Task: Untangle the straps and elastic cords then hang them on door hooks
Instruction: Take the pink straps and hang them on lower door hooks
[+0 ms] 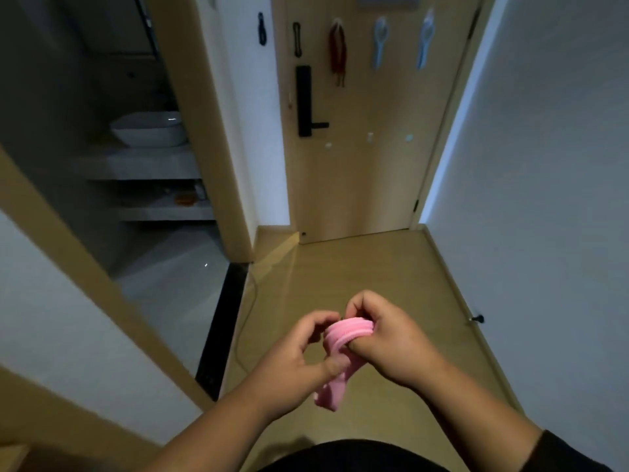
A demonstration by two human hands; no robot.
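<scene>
A narrow hallway ends at a far wooden door point(367, 172) already hung with cords. Near, the left hand point(299, 356) and right hand point(384, 338) both pinch a bunched pink strap point(343, 338); tugging could tighten its tangle.

Two hands, the left hand point(299, 349) and the right hand point(384, 338), share one pink strap point(340, 338) at lower centre. Five items hang in the upper centre: one dark blue cord point(261, 28), one black cord point(297, 39), one red strap point(337, 49) and two pale blue straps point(379, 42) point(425, 39). Lower on the door point(367, 185) sit what look like three bare hooks point(370, 137).
</scene>
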